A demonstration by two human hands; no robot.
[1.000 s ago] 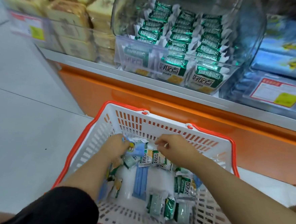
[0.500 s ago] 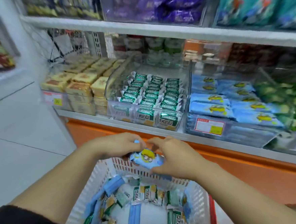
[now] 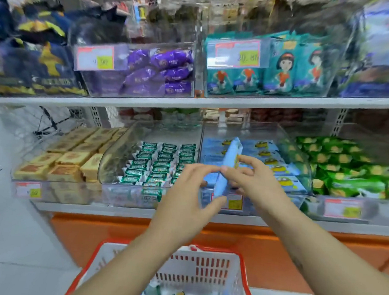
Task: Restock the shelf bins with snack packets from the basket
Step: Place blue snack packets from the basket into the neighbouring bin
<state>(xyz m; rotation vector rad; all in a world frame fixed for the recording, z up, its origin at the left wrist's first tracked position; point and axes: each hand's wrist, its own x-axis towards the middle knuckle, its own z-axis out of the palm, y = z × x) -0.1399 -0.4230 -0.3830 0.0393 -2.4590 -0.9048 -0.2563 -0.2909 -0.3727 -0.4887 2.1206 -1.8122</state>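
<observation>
One cam only, head-worn, wide-angle: faces fwd & slightly down, near the shelf bins (image 3: 119,156) mid-frame, w/ basket (image 3: 206,255) rim cut off at bottom edge.

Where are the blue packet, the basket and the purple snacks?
blue packet (image 3: 233,151): head view, its upper half.
basket (image 3: 203,266): head view, white far wall.
purple snacks (image 3: 169,60): head view, top packet's front.

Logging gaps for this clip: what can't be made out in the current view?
Head view, all:
1. basket contents: cut by the bottom edge, covered by forearms.
2. blue packet print: edge-on, held by left hand and right hand.
3. price label behind it: partly covered by the packet.
4. dark packs, upper left: motion blur.
</observation>
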